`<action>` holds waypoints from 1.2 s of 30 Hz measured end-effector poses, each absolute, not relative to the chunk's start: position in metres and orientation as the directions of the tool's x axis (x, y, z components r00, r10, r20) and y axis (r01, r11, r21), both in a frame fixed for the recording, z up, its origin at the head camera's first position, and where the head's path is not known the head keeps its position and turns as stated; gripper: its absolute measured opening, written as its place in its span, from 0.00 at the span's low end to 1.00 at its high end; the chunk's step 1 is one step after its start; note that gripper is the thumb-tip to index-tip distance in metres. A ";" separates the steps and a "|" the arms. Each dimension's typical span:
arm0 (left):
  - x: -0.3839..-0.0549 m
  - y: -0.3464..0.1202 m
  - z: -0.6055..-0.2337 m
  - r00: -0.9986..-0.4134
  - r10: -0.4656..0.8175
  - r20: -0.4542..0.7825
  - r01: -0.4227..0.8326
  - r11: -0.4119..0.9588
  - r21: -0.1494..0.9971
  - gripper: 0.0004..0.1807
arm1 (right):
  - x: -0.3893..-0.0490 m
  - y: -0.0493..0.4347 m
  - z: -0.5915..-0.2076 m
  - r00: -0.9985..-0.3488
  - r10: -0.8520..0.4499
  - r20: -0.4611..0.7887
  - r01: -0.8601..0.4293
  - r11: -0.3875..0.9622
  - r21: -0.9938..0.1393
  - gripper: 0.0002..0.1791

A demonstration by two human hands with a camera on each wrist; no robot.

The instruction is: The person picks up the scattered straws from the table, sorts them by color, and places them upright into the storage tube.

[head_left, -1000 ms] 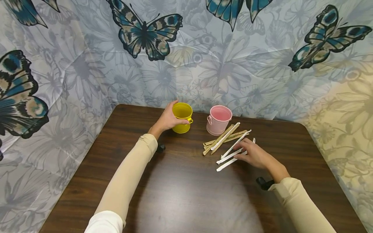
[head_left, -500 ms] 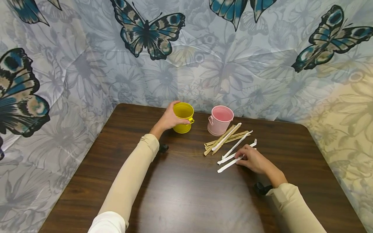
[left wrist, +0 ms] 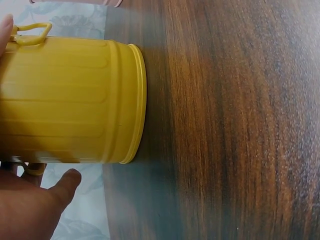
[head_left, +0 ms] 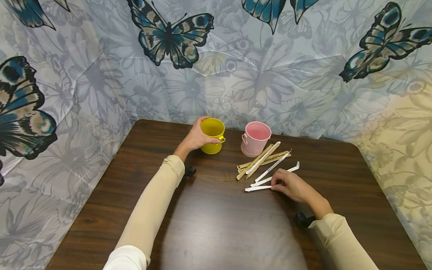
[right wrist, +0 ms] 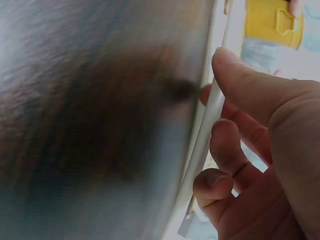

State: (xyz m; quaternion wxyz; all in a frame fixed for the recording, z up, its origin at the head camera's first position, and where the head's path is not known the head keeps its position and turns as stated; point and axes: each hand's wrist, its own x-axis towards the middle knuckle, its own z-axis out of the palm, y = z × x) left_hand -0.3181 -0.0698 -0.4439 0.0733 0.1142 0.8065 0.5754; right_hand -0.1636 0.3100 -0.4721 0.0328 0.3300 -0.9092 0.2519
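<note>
My left hand (head_left: 197,138) holds a small yellow metal bucket (head_left: 212,149) around its side, thumb across the front by a handle. In the left wrist view the bucket (left wrist: 70,100) fills the left side, its base at the tabletop. At the right, my right hand (head_left: 293,186) pinches a white paper-wrapped straw (head_left: 257,189) between thumb and fingers. The right wrist view shows this straw (right wrist: 216,102) passing under the thumb. Beyond it lie other white wrapped straws (head_left: 275,165), close to the hand. Several tan wrapped sticks (head_left: 242,173) are heaped behind them with a white one on top.
A pink bucket (head_left: 255,145) stands upright to the right of the yellow one, just behind the heap. Both stand near the far edge of the dark wooden table (head_left: 209,221). A butterfly-patterned cloth (head_left: 189,90) hangs behind the table.
My right hand has closed its fingertips on the nearest white straw and turned it, its left end moving left and away from me. My left hand keeps its hold on the yellow bucket.
</note>
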 end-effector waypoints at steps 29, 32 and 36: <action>-0.321 -0.067 -0.447 -0.961 0.277 0.018 0.107 0.310 0.945 0.62 | -0.218 0.237 -0.362 -0.823 -0.503 0.263 -0.567 0.704 -0.428 0.05; -0.320 -0.067 -0.447 -0.959 0.285 0.003 0.098 0.322 0.942 0.62 | -0.225 0.225 -0.351 -0.819 -0.501 0.280 -0.574 0.691 -0.439 0.05; -0.319 -0.071 -0.445 -0.964 0.264 0.009 0.099 0.331 0.939 0.62 | -0.236 0.206 -0.340 -0.807 -0.510 0.297 -0.589 0.658 -0.470 0.04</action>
